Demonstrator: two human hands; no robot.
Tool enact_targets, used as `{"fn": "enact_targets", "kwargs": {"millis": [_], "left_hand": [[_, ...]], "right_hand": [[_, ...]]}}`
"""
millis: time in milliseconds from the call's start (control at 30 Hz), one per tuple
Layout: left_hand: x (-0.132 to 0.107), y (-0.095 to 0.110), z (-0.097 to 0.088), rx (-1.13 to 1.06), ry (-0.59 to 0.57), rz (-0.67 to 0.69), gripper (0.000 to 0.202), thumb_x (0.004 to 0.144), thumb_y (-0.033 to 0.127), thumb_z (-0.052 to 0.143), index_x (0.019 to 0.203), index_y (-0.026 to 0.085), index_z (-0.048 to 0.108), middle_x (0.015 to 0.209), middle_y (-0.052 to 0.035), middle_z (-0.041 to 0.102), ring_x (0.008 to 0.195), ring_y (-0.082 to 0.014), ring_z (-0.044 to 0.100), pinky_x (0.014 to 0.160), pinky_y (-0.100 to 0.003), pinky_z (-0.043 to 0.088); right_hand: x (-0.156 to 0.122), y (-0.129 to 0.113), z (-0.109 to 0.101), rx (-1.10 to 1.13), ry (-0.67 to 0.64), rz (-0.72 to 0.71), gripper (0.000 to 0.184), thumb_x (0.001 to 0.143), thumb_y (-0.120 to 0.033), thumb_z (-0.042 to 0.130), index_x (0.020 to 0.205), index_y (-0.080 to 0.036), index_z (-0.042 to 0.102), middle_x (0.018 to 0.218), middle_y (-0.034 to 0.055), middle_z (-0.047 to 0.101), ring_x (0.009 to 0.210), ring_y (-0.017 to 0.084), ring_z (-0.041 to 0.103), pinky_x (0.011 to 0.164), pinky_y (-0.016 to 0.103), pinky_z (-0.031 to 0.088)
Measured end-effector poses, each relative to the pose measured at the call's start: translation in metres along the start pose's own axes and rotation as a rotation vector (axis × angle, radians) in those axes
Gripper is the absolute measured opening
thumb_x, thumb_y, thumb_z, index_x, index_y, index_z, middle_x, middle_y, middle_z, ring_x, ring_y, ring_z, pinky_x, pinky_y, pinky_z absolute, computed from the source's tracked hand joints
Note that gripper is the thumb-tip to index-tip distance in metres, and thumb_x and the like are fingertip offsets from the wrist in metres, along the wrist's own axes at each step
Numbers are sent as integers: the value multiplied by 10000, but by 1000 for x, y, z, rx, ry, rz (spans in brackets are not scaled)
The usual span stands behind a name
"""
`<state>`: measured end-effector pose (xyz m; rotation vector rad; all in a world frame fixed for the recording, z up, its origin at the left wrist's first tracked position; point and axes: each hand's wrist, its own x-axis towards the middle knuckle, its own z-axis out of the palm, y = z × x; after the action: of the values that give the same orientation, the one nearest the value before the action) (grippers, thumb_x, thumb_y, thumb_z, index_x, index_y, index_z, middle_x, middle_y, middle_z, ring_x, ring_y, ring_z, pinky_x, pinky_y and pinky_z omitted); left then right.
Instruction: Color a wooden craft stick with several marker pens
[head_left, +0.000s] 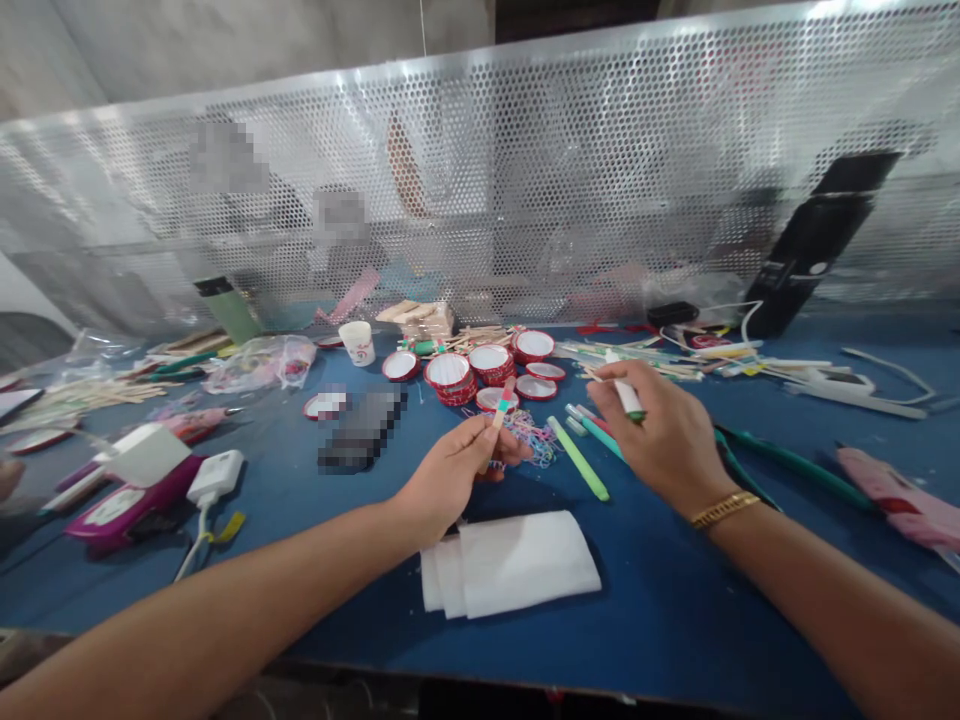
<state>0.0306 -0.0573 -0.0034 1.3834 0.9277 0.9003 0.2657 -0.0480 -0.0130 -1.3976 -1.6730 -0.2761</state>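
Observation:
My left hand (461, 465) is closed around a thin wooden craft stick (504, 405) that points up, its top banded in red and green. In my right hand (660, 430) is a marker (626, 398) with a white barrel and a dark green end, gripped by the fingers. A light green marker (581, 460) lies on the blue table between the hands. Behind my left fingers sits a tangle of pastel strings (536, 437). Folded white cloth or tissue (525, 570) lies in front of that hand. The two hands are apart.
Red-rimmed round lids (450, 372) stand in stacks behind the hands, near a paper cup (357, 343). A phone (364, 430), a white charger (216, 475) and a magenta device (131, 510) lie left. Green-handled pliers (802, 465) lie right. A perforated metal panel (555, 180) closes the back.

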Motion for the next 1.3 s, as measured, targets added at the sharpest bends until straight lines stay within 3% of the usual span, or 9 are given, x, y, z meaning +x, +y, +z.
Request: {"fn": "enact_targets", "kwargs": {"millis": [167, 367, 500, 667, 800, 967, 1167, 1300], "left_hand": [[2, 3, 0, 192, 60, 72, 285, 927, 410, 499, 910, 178, 664, 611, 46, 423, 626, -117, 394, 628, -232, 338], [3, -5, 0, 317, -135, 101, 243, 851, 387, 608, 762, 161, 599, 646, 20, 546, 586, -104, 475, 563, -226, 369], [3, -9, -1, 361, -167, 53, 269, 866, 401, 595, 744, 162, 583, 657, 0, 606, 576, -101, 527, 510, -206, 372], [5, -13, -3, 336, -173, 63, 316, 872, 460, 583, 776, 159, 584, 710, -23, 641, 614, -114, 590, 496, -197, 403], [5, -14, -3, 311, -158, 63, 338, 862, 485, 587, 775, 158, 588, 726, -23, 638, 623, -112, 596, 509, -197, 425], [7, -12, -4, 357, -174, 54, 368, 859, 466, 585, 676, 146, 602, 692, -25, 615, 606, -109, 564, 576, -226, 459], [7, -13, -8, 598, -184, 155, 323, 879, 402, 558, 685, 155, 632, 645, 5, 560, 566, -107, 488, 529, -224, 363], [6, -14, -9, 648, -179, 164, 263, 880, 345, 543, 697, 164, 601, 597, 24, 520, 557, -110, 452, 514, -221, 321]], "right_hand": [[-6, -15, -14, 421, 99, 90, 269, 979, -386, 429, 1110, -259, 626, 906, 46, 683, 800, 193, 643, 743, 354, 505], [-19, -35, -21, 404, 87, -88, 187, 897, -277, 557, 1072, -240, 615, 874, 34, 679, 810, 213, 637, 848, 424, 462], [-25, -46, -24, 439, -18, -272, 178, 910, -204, 479, 1018, -261, 608, 807, 8, 670, 739, 187, 623, 852, 438, 429], [-29, -52, -22, 446, -44, -284, 250, 874, -168, 489, 1097, -244, 571, 821, 23, 663, 753, 192, 624, 835, 435, 441], [-29, -52, -17, 402, 13, -345, 206, 822, -151, 571, 1002, -251, 579, 778, 0, 665, 669, 171, 607, 883, 446, 424], [-31, -56, -12, 380, -23, -333, 96, 832, -154, 548, 876, -238, 543, 673, -23, 615, 595, 152, 559, 764, 389, 434], [-36, -57, -9, 377, -82, -381, 109, 826, -151, 564, 885, -234, 525, 757, -5, 656, 648, 158, 574, 805, 398, 418], [-39, -59, -9, 406, -119, -401, 123, 822, -133, 548, 885, -236, 521, 742, -13, 654, 638, 154, 572, 831, 408, 410]]}}
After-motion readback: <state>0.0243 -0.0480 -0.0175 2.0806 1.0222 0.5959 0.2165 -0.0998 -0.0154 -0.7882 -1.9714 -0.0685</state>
